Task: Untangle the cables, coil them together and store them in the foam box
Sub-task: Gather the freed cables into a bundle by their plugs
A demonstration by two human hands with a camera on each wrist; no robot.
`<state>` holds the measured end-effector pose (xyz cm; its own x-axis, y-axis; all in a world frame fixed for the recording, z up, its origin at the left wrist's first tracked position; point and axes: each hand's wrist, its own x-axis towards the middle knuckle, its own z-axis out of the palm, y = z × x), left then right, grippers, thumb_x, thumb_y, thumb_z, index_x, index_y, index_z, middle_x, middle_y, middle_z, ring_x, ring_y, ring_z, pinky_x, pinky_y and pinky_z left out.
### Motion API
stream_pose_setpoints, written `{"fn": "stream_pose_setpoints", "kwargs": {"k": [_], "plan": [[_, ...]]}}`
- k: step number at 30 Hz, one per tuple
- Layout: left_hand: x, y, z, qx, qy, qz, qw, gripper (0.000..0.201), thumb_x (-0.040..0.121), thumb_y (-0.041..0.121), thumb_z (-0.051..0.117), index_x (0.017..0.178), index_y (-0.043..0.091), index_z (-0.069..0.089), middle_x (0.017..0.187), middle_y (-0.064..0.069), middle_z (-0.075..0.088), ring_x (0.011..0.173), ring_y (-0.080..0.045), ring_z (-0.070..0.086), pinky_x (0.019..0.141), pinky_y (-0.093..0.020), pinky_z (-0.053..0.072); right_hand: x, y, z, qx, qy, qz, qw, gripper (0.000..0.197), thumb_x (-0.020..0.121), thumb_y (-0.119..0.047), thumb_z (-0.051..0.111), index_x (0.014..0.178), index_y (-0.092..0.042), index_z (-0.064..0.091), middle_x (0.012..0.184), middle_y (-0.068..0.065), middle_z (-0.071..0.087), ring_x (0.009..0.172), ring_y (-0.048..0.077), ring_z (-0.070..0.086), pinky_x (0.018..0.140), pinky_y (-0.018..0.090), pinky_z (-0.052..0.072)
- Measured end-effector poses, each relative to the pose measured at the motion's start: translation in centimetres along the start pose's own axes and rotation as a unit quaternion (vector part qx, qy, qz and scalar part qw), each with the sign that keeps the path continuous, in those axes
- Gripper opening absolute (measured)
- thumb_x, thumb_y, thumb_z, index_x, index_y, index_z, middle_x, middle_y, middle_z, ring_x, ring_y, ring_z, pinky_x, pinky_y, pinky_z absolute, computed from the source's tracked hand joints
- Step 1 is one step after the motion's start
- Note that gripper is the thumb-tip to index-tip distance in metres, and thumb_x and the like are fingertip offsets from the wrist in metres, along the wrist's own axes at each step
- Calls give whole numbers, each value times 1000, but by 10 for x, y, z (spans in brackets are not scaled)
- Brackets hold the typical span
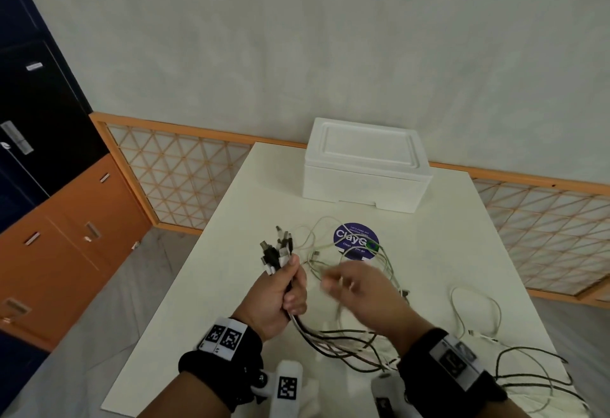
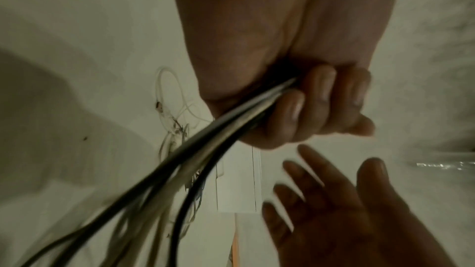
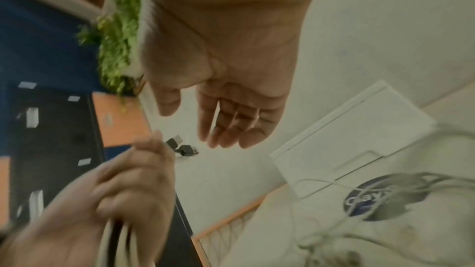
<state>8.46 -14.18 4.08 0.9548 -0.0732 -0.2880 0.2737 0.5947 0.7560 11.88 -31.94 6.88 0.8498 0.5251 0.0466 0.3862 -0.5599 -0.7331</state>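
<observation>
Left hand (image 1: 276, 298) fisted round our bundle of cables (image 1: 333, 335), plug ends (image 1: 277, 247) sticking up past the knuckles, forearm raised off the table (image 1: 204, 302); right hand (image 1: 366, 295) just beside it, fingers straight and spread, blurred, holding nothing. Left wrist view shows our curled fingers (image 2: 318, 98) clamping black and white strands, right wrist view the bare palm. Loose cables (image 1: 475, 315) lie further out over a round sticker (image 1: 355, 239), foam box (image 1: 364, 166) lidded at the far edge.

One foam box (image 1: 364, 166), one round sticker (image 1: 355, 240), two hands, and perhaps ten cables (image 1: 333, 338), too tangled to count.
</observation>
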Motion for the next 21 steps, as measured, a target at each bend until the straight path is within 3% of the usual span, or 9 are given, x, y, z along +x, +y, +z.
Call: {"fn": "stream_pose_setpoints", "kwargs": {"k": [1, 3, 6, 11, 13, 15, 18, 20, 21], "plan": [[-2, -2, 1, 26, -36, -11, 999, 47, 78, 52, 67, 55, 12, 58, 36, 2, 30, 32, -8, 25, 42, -18, 26, 8, -5, -5, 89, 33, 22, 995, 23, 90, -44, 57, 107, -32, 65, 87, -17, 61, 79, -2, 56, 74, 14, 45], [-6, -5, 6, 79, -106, -28, 991, 50, 64, 57, 78, 56, 11, 61, 37, 0, 36, 33, -10, 29, 44, -18, 27, 26, -16, -9, 217, 22, 62, 974, 32, 94, -35, 54, 125, -32, 52, 99, -17, 59, 91, 3, 60, 83, 22, 49], [-9, -7, 11, 132, -156, -38, 978, 51, 63, 60, 78, 61, 10, 68, 41, -6, 49, 35, -14, 42, 48, -23, 33, 43, -28, -4, 278, -31, 78, 957, 35, 97, -32, 49, 131, -26, 50, 115, -7, 63, 105, 9, 60, 91, 28, 50], [-12, -3, 5, 133, -108, -35, 985, 34, 78, 42, 64, 73, 9, 76, 55, -11, 63, 47, -19, 58, 54, -27, 47, 43, -35, 5, 173, 17, 23, 985, 21, 97, -28, 50, 102, -21, 69, 89, -2, 72, 78, 13, 66, 75, 30, 53], [-12, -5, 0, 117, -98, -33, 988, 43, 67, 47, 77, 79, 6, 72, 59, -15, 64, 50, -23, 61, 55, -30, 50, 36, -39, 9, 135, 4, 5, 991, 22, 96, -31, 52, 102, -20, 70, 82, -4, 70, 66, 5, 64, 62, 20, 50], [-14, -8, -2, 104, -85, -33, 990, 56, 57, 47, 85, 82, 2, 66, 59, -18, 62, 50, -26, 60, 54, -31, 50, 31, -46, 12, 107, 5, -34, 994, 22, 94, -27, 56, 108, -18, 70, 92, -5, 72, 80, -1, 64, 73, 15, 49], [-18, -9, 4, 106, -67, -29, 992, 30, 66, 34, 73, 60, 8, 61, 47, -11, 51, 42, -19, 48, 49, -28, 43, 28, -57, 17, 52, 11, -79, 995, 25, 93, -25, 56, 116, -19, 67, 112, -4, 69, 101, 4, 61, 90, 18, 47], [-17, -7, 10, 72, -42, -26, 996, 26, 74, 27, 65, 55, 12, 54, 43, -4, 37, 40, -14, 36, 47, -26, 37, 29, -56, 23, 83, 9, -63, 994, 40, 91, -29, 59, 131, -24, 54, 123, -2, 61, 110, 9, 58, 95, 23, 45], [-15, -4, 11, 47, -32, -16, 998, 25, 78, 29, 65, 61, 12, 56, 46, -4, 38, 42, -13, 37, 47, -26, 38, 28, -52, 27, 127, -12, -36, 991, 58, 87, -33, 64, 140, -29, 40, 129, -2, 56, 113, 11, 56, 97, 25, 44]]}}
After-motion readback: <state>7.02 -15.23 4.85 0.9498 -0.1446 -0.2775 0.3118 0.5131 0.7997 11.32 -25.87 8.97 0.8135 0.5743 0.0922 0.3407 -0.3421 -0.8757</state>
